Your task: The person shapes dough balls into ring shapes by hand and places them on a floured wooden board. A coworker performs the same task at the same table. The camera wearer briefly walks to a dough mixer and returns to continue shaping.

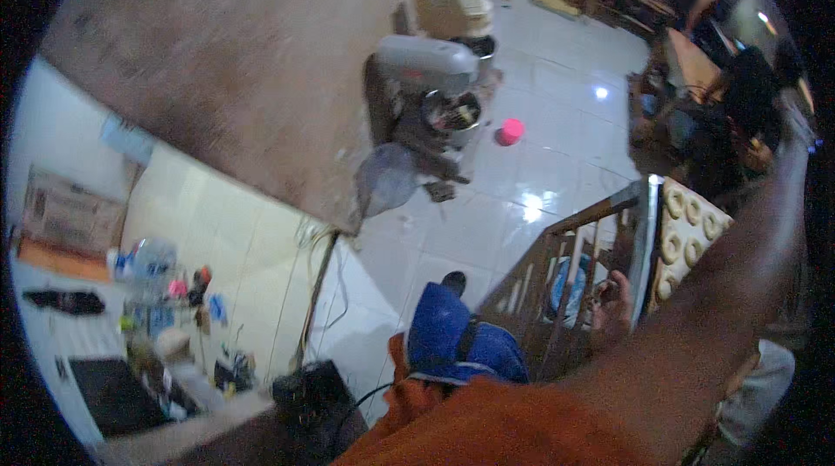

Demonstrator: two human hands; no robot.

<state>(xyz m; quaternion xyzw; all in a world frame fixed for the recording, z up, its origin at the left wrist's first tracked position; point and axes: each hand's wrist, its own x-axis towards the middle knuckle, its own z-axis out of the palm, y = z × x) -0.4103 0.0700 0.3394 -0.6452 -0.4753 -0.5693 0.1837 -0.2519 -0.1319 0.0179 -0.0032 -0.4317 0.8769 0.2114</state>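
"One hand [613, 299], gripping?"
"Fingers half-curled beside the slatted frame [596, 208]; I can't tell."
"Containers?"
"A tray [683, 224] of cream rings [664, 248] just beyond; farther, a pot [465, 136] holding jumbled things."
"The frame?"
"Its long top rail slants up rightward."

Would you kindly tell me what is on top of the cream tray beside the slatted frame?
Pale ring-shaped pieces show on the cream tray. An arm crosses in front of it; whatever lies behind the arm cannot be seen.
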